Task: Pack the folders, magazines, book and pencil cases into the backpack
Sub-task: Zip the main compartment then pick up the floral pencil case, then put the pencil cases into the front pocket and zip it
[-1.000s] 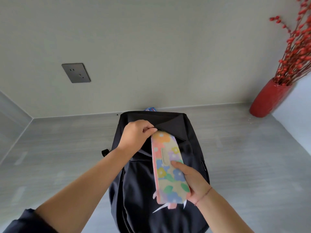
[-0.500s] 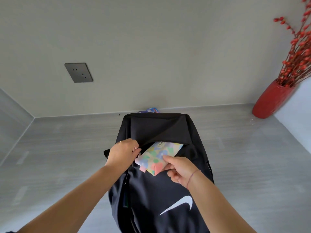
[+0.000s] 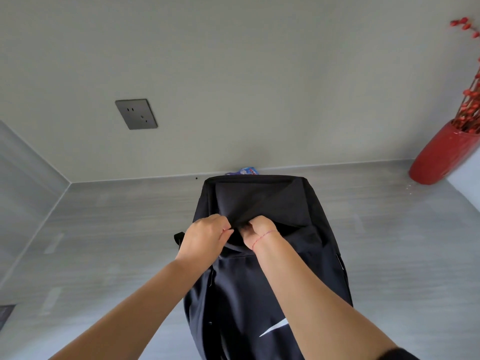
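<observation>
Right hand (image 3: pixel 259 229) reaches inside backpack (image 3: pixel 262 281), fingers seemingly hidden.

Both hands (image 3: pixel 228 233) fill the backpack (image 3: pixel 259 201) opening; table (image 3: pixel 117 229) around lies free.

Grey wood-grain tabletop (image 3: pixel 117 229) has the black backpack (image 3: pixel 259 294) lying on it, red vase (image 3: pixel 439 154) (berry stems inside) in the far right corner.

Left hand (image 3: pixel 205 236) pinches with curled fingers (image 3: pixel 225 231); right hand (image 3: pixel 259 229) reaches beside them, fingertips hidden; both forearms extended.
</observation>
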`<act>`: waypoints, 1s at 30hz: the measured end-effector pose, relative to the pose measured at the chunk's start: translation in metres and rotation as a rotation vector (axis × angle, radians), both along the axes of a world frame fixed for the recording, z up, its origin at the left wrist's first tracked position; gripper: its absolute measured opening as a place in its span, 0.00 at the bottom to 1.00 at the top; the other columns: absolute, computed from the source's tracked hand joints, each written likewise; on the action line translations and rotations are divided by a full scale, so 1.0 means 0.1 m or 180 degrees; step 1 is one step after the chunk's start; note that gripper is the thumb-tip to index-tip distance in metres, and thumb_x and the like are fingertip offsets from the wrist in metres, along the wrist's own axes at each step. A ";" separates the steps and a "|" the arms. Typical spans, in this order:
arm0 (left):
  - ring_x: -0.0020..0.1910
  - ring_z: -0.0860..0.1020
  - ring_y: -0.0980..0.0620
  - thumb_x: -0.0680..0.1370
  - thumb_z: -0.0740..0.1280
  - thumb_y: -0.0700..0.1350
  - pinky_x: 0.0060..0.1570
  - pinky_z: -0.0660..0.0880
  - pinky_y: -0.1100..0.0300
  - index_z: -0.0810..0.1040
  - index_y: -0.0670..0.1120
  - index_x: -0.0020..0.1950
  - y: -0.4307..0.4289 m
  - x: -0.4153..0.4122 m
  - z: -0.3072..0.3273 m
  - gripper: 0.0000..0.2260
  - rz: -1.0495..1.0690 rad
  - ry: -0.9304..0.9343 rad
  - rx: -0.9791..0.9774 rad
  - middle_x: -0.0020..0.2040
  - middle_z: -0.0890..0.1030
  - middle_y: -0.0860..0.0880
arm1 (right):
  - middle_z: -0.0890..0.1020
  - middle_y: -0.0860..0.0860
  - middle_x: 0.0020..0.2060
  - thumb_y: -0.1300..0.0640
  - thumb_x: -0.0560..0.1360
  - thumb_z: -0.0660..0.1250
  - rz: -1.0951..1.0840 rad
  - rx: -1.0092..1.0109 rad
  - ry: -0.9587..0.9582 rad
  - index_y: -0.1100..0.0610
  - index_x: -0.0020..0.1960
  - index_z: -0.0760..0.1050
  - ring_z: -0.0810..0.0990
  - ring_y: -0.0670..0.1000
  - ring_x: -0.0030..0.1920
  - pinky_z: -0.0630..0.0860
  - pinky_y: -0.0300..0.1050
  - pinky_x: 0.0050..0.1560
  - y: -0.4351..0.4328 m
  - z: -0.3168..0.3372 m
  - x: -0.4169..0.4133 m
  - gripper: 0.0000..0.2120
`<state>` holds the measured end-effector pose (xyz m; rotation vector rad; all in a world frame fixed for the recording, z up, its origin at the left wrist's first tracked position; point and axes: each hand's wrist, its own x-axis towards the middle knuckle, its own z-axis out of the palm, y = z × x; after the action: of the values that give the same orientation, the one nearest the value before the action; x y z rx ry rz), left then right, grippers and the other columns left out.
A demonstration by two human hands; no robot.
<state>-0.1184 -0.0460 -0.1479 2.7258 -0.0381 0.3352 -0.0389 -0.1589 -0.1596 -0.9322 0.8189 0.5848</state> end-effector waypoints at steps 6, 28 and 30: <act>0.36 0.78 0.47 0.74 0.70 0.43 0.31 0.72 0.57 0.78 0.44 0.40 0.00 0.01 -0.06 0.04 0.0001 0.0009 0.0091 0.38 0.79 0.48 | 0.70 0.64 0.67 0.76 0.74 0.45 -0.0231 0.1534 -0.0259 0.71 0.57 0.72 0.67 0.63 0.70 0.60 0.56 0.73 -0.16 -0.02 -0.25 0.20; 0.41 0.76 0.55 0.78 0.63 0.47 0.39 0.70 0.64 0.78 0.50 0.47 0.71 0.79 -0.15 0.05 0.1673 0.0265 -0.2190 0.41 0.79 0.55 | 0.85 0.58 0.42 0.64 0.75 0.60 0.1834 -0.0878 -0.1963 0.63 0.49 0.80 0.85 0.53 0.40 0.83 0.43 0.40 -1.02 0.60 0.54 0.09; 0.45 0.75 0.51 0.78 0.63 0.44 0.48 0.72 0.57 0.78 0.45 0.52 0.83 1.04 -0.24 0.07 0.1959 0.0479 -0.2806 0.45 0.78 0.49 | 0.83 0.60 0.47 0.68 0.77 0.57 0.1347 -0.1255 -0.2169 0.64 0.52 0.77 0.83 0.56 0.47 0.80 0.47 0.52 -0.84 0.57 0.99 0.11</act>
<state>-0.0141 0.0372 -0.1719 1.8134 0.8018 0.2278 0.0600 -0.2432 -0.1029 -1.5727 0.1106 0.4210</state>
